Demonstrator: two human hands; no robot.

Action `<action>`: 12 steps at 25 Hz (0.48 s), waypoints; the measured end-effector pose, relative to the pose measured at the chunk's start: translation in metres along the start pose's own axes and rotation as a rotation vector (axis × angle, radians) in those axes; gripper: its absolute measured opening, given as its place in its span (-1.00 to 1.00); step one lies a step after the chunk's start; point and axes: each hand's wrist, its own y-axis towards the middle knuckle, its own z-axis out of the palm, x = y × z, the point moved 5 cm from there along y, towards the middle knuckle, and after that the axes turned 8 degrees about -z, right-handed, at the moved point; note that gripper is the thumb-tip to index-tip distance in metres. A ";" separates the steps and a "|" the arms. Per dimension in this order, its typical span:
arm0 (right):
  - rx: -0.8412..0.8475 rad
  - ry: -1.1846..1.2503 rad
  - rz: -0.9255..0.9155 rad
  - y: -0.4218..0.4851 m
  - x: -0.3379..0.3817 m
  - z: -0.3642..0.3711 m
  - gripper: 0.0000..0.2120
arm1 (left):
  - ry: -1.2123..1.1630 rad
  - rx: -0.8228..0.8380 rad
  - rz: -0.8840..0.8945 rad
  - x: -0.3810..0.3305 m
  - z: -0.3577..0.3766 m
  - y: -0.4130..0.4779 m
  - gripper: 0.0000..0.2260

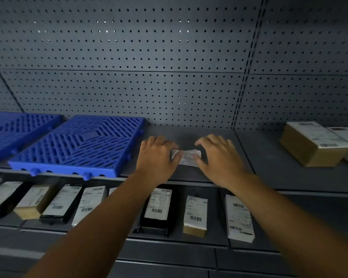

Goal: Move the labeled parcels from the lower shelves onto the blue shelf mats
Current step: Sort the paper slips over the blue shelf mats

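A row of labeled parcels point(158, 207) is lying on the lower shelf point(213, 233), with both forearms crossing over it. Above, the left hand point(157, 157) and right hand point(219, 157) are pinching the ends of one small white parcel point(187, 157), which is resting on the bare upper shelf point(269, 169) just right of two blue mats point(78, 143). Two boxes point(313, 145) are sitting far right.

I see my left hand point(156, 157) and right hand point(219, 159) gripping a small parcel point(187, 157) on the gray shelf point(259, 157), beside a blue mat point(78, 145).
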 end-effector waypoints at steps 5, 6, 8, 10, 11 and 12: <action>0.087 0.024 0.006 0.008 -0.011 0.028 -0.53 | -0.026 0.048 -0.022 0.007 0.023 0.005 -0.69; 0.098 0.026 0.006 0.011 -0.013 0.032 -0.51 | -0.033 0.055 -0.020 0.008 0.026 0.006 -0.68; 0.112 0.036 0.007 0.016 -0.018 0.037 -0.47 | -0.046 0.047 -0.035 0.012 0.026 0.012 -0.65; 0.136 0.052 0.005 0.020 -0.021 0.043 -0.44 | -0.025 0.051 -0.035 0.012 0.027 0.015 -0.61; 0.140 0.060 0.002 0.022 -0.022 0.046 -0.44 | -0.019 0.057 -0.034 0.013 0.028 0.017 -0.60; 0.143 0.067 -0.003 0.023 -0.023 0.048 -0.46 | -0.022 0.068 -0.032 0.014 0.029 0.018 -0.60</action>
